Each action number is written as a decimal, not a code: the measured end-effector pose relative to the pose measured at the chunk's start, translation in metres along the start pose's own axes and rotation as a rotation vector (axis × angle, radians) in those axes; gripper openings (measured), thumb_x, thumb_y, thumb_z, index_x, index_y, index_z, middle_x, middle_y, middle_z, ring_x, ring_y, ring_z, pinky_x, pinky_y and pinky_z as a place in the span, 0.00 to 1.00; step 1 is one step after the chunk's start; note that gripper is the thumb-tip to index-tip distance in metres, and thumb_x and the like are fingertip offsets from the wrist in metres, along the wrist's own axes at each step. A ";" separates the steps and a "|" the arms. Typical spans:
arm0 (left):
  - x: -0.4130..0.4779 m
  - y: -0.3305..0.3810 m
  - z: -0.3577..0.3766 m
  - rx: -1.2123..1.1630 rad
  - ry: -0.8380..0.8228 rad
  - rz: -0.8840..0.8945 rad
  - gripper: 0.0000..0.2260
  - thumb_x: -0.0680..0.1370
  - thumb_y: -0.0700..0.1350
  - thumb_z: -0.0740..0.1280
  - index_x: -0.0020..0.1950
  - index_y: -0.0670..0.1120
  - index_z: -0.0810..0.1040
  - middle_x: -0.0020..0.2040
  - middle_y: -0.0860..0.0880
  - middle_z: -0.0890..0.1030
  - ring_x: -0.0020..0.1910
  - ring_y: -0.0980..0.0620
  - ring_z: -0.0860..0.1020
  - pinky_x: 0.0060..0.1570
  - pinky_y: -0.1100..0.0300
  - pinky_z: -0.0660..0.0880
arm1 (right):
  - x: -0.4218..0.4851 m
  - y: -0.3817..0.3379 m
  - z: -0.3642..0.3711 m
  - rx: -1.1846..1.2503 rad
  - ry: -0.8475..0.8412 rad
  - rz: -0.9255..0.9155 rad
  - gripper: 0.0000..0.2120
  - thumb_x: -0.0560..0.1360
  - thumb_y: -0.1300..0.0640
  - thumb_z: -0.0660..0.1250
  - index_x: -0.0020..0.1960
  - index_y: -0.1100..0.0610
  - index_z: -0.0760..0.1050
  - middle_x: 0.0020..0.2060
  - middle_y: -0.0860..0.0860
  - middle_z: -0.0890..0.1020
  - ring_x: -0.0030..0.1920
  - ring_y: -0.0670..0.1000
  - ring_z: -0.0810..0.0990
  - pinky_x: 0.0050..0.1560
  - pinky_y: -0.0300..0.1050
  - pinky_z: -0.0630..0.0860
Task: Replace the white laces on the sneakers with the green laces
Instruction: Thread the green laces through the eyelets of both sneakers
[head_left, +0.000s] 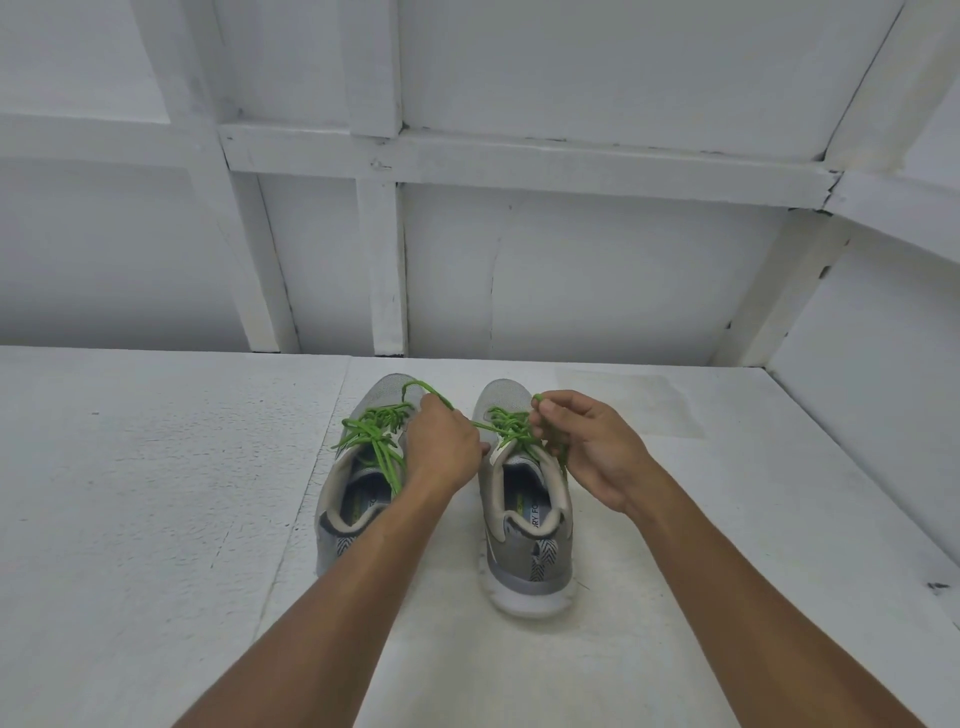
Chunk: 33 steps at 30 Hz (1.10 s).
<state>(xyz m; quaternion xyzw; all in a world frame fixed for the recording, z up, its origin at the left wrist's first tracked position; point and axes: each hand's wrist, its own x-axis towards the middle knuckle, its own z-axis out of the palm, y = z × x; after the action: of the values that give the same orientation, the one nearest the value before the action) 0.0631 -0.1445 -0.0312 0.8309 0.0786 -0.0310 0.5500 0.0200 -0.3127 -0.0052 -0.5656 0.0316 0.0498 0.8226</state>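
Note:
Two grey sneakers stand side by side on a white surface, toes pointing away from me. The left sneaker (347, 499) carries a green lace (371, 434) with loose ends spilling over its tongue. The right sneaker (524, 535) also has a green lace (506, 423) threaded through its eyelets. My left hand (441, 447) sits between the shoes and grips a strand of that lace, which loops up over the left toe. My right hand (582, 447) pinches the other end of the lace above the right shoe. No white laces are in view.
The white textured floor (156, 493) spreads out on both sides of the shoes. A white panelled wall (519, 270) with beams rises just behind the toes, and another wall closes in at the right.

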 end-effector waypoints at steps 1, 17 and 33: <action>-0.001 0.001 0.000 0.004 -0.005 0.002 0.16 0.71 0.47 0.59 0.54 0.39 0.67 0.51 0.37 0.78 0.47 0.38 0.82 0.48 0.43 0.80 | 0.000 0.001 -0.001 -0.062 0.029 -0.009 0.06 0.72 0.63 0.69 0.48 0.62 0.80 0.37 0.54 0.82 0.37 0.49 0.77 0.40 0.39 0.73; -0.017 0.055 -0.013 0.225 -0.186 0.434 0.07 0.80 0.46 0.66 0.54 0.46 0.81 0.49 0.52 0.81 0.49 0.55 0.77 0.47 0.65 0.68 | -0.004 -0.004 0.022 -0.747 0.232 -0.078 0.15 0.80 0.51 0.63 0.43 0.57 0.83 0.39 0.56 0.84 0.38 0.50 0.79 0.41 0.45 0.75; -0.027 0.025 -0.006 0.304 -0.219 0.601 0.02 0.79 0.41 0.65 0.47 0.45 0.74 0.40 0.50 0.78 0.37 0.53 0.73 0.32 0.68 0.65 | -0.004 -0.007 0.021 -0.602 0.272 -0.091 0.06 0.78 0.56 0.68 0.44 0.57 0.82 0.36 0.54 0.85 0.34 0.48 0.82 0.42 0.45 0.79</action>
<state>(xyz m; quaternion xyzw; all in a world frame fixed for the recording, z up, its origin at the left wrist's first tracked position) 0.0406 -0.1513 -0.0027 0.8811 -0.2342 0.0319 0.4096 0.0163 -0.2954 0.0097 -0.7856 0.0995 -0.0557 0.6082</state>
